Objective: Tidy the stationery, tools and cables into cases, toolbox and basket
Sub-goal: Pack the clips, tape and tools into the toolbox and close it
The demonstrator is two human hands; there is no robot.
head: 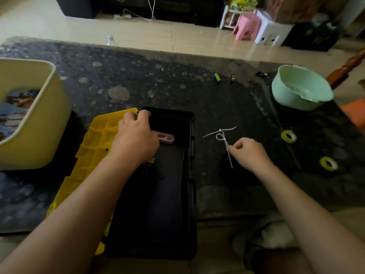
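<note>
A black toolbox lies open on the dark stone table, its yellow lid swung out to the left. My left hand grips the far corner where lid and box meet. A pink flat item lies inside the box beside that hand. Right of the box, my right hand pinches white cable ties looped together, held just above the table.
A cream basket with colourful contents stands at the left. A mint-green colander bowl sits at the far right. Two yellow tape rolls lie to the right. A green marker and small dark items lie at the back.
</note>
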